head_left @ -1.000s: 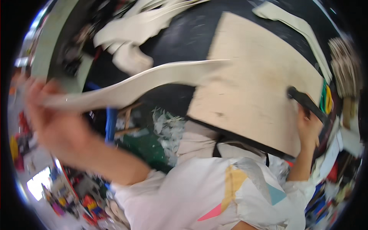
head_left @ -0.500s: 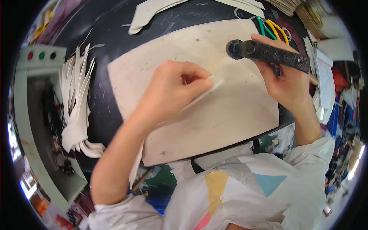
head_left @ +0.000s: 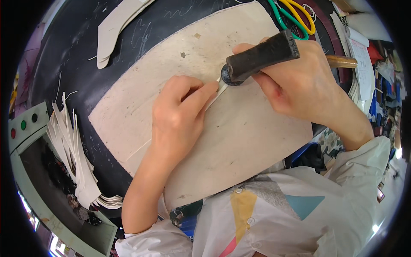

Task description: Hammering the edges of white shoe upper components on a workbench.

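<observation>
My left hand (head_left: 177,115) is closed, thumb and forefinger pinching a narrow cream strip (head_left: 217,96) against a beige board (head_left: 244,141). My right hand (head_left: 299,83) grips a hammer (head_left: 265,53) with a dark metal head and a wooden handle. The hammer's round face is down at the end of the strip, just beyond my left fingertips; whether it presses on the strip cannot be made out. Part of the strip is hidden under my left hand, and a thin pale length shows on the board past my left wrist.
A bundle of cream cut pieces (head_left: 77,165) lies left, beside a grey-green machine frame (head_left: 21,150) with buttons. Another cream piece (head_left: 113,32) lies on the black tabletop (head_left: 141,36) at far left. Green-handled (head_left: 280,17) and yellow-handled scissors (head_left: 306,15) lie far right, near papers (head_left: 359,60).
The hammer has come down and left to the strip's end beside my left fingers, its head turned. My left hand has lowered the strip onto the board. The whole view has shifted and turned.
</observation>
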Available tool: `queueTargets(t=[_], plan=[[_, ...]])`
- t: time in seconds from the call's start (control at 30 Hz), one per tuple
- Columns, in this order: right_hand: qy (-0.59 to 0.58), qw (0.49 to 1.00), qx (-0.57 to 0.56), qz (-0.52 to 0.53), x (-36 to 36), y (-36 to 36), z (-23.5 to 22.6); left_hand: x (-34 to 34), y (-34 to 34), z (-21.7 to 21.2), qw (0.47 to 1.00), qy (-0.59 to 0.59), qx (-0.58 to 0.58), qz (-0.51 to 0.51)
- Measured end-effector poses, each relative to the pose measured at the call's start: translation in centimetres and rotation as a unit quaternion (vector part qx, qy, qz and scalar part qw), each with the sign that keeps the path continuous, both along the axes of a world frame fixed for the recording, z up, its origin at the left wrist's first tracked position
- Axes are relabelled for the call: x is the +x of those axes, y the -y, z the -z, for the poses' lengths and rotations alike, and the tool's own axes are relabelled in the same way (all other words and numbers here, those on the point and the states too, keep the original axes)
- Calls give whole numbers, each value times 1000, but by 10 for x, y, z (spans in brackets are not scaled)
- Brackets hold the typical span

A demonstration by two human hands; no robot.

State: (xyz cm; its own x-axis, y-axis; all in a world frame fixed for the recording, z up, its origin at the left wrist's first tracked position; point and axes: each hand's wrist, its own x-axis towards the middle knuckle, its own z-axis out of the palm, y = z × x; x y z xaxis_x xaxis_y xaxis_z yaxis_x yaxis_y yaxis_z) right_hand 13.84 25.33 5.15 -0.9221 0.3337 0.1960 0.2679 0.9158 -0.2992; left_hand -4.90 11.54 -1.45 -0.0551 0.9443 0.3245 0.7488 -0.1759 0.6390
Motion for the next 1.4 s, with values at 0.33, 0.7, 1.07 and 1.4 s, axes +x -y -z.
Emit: queueTargets(t=[0.33, 0.7, 1.07, 1.4], plan=[[-16, 999, 25, -42, -11, 0, -3, 2, 8, 4, 998, -41, 29, 29], [-37, 997, 45, -58, -12, 7, 6, -3, 32, -3, 998, -62, 14, 25], [-34, 998, 11, -48, -16, 17, -2, 6, 44, -3, 983, -176, 53, -1], [-47, 994, 50, 83, -4, -26, 15, 3, -43, 3, 996, -69, 50, 4]])
